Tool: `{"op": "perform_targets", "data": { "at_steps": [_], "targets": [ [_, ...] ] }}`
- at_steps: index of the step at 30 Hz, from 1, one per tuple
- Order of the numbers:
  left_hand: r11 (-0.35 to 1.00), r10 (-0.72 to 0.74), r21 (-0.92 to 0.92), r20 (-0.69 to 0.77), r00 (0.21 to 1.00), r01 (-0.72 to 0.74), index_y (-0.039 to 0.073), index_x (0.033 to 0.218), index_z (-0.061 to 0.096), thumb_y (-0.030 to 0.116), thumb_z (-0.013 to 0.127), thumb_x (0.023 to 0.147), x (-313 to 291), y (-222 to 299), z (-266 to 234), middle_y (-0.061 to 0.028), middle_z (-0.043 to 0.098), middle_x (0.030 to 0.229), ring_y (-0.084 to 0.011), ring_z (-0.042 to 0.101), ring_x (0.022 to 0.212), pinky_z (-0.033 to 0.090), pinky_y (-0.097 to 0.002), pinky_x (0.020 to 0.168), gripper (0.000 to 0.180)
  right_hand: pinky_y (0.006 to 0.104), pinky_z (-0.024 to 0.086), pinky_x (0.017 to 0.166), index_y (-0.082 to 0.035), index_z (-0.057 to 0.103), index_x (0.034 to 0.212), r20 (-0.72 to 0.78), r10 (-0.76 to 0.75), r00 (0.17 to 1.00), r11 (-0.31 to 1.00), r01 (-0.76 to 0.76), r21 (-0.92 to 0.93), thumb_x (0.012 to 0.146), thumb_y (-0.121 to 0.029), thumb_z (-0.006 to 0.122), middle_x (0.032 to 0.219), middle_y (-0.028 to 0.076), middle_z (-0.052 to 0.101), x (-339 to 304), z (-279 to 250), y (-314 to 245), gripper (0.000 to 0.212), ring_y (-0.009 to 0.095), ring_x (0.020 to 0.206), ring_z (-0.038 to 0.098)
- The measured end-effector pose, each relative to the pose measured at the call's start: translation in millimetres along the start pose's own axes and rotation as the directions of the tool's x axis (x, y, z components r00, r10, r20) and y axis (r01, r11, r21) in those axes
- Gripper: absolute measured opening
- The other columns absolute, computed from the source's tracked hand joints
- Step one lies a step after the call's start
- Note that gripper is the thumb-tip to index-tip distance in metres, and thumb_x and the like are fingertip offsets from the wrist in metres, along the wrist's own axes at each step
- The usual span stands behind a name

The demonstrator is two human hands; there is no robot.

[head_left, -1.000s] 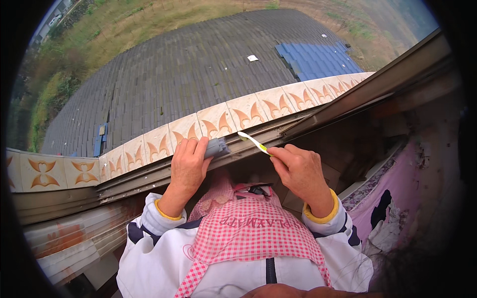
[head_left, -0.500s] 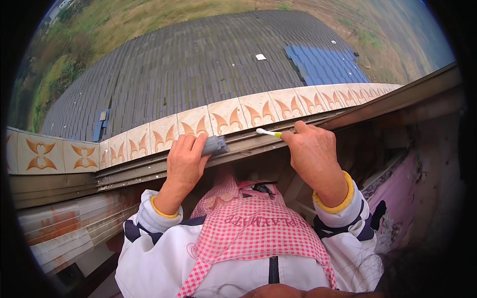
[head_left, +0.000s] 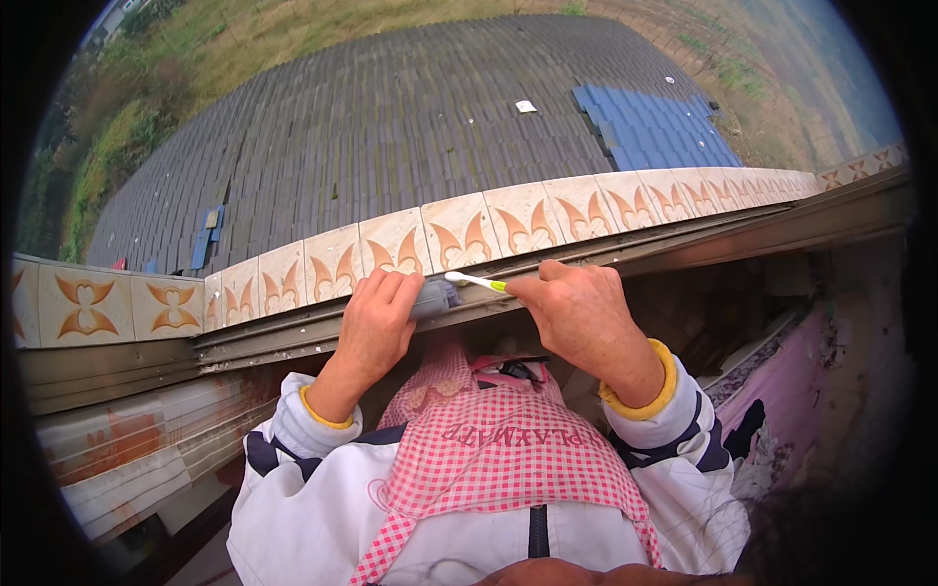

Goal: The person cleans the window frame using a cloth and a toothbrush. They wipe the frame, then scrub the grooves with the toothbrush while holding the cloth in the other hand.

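My left hand (head_left: pixel 376 320) is closed around a grey cylindrical thing (head_left: pixel 430 301) with a greyish tuft at its right end; its exact kind does not show. In my right hand (head_left: pixel 584 311) is a toothbrush (head_left: pixel 477 282) with a white head and neck and a yellow-green part by my fingers. Its head points left and lies right beside the tufted end, perhaps touching it. Both hands are over a dirty metal window track (head_left: pixel 508 294) with grooves and white specks. My palm hides most of the toothbrush handle.
Beyond the track runs a ledge of cream tiles (head_left: pixel 464 234) with orange patterns. Below it spreads a dark tiled roof (head_left: pixel 371 137) with a blue patch (head_left: pixel 660 132). A pleated white and orange covering (head_left: pixel 147 439) hangs at left, pinkish cloth (head_left: pixel 782 391) at right. I wear a pink checked apron (head_left: pixel 508 449).
My right hand has moved left, bringing the toothbrush head up to the tufted end of the grey thing. My left hand still grips it, slightly further right. The view has shifted a little.
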State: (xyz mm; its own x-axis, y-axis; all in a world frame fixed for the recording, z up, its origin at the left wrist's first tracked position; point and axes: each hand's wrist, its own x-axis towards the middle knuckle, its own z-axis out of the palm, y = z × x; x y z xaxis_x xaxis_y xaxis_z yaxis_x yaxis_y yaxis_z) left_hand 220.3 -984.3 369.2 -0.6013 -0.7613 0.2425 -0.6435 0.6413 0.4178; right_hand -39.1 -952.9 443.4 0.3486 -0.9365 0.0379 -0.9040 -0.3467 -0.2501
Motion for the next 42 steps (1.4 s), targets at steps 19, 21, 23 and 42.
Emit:
{"op": "perform_targets", "data": {
  "at_steps": [19, 21, 23, 42],
  "targets": [
    [0.996, -0.070, 0.054, -0.120, 0.990, 0.077, 0.005, 0.108, 0.061, 0.002, 0.061, 0.076, -9, 1, 4, -0.0094, 0.056, 0.089, -0.0283, 0.057, 0.084, 0.048, -0.0385, 0.072, 0.032, 0.0421, 0.052, 0.066, -0.011, 0.078, 0.090, 0.254, -0.031, 0.967, 0.998, 0.018, 0.053, 0.083, -0.014, 0.067, 0.075, 0.014, 0.070, 50, -6, -2, 0.013, 0.032, 0.071, 0.069],
    [0.993, -0.096, 0.063, -0.130, 0.987, 0.104, 0.004, 0.107, 0.061, 0.002, 0.060, 0.076, -21, -12, -5, -0.0096, 0.056, 0.089, -0.0286, 0.057, 0.083, 0.048, -0.0388, 0.072, 0.032, 0.0416, 0.052, 0.064, -0.010, 0.078, 0.091, 0.194, -0.072, 0.978, 0.992, 0.049, 0.119, 0.081, -0.011, 0.068, 0.075, 0.013, 0.071, 52, 2, -13, 0.013, 0.032, 0.070, 0.068],
    [0.990, -0.118, 0.057, -0.125, 0.985, 0.126, 0.004, 0.107, 0.061, 0.000, 0.064, 0.072, -31, -21, -12, -0.0096, 0.058, 0.090, -0.0293, 0.058, 0.084, 0.049, -0.0393, 0.072, 0.036, 0.0414, 0.052, 0.062, -0.010, 0.078, 0.090, 0.200, -0.063, 0.978, 0.994, 0.043, 0.104, 0.081, -0.010, 0.069, 0.074, 0.012, 0.070, 51, 9, -28, 0.013, 0.032, 0.068, 0.068],
    [0.872, -0.341, 0.290, -0.218, 0.914, 0.395, 0.007, 0.105, 0.064, -0.007, 0.064, 0.066, -174, -137, -116, -0.0080, 0.061, 0.099, -0.0296, 0.059, 0.098, 0.048, -0.0419, 0.087, 0.042, 0.0416, 0.049, 0.046, -0.006, 0.066, 0.088, 0.106, -0.463, 0.880, 0.885, 0.453, 0.106, 0.074, -0.010, 0.065, 0.068, 0.012, 0.061, 121, 95, -215, 0.015, 0.030, 0.055, 0.065]
  ]
}}
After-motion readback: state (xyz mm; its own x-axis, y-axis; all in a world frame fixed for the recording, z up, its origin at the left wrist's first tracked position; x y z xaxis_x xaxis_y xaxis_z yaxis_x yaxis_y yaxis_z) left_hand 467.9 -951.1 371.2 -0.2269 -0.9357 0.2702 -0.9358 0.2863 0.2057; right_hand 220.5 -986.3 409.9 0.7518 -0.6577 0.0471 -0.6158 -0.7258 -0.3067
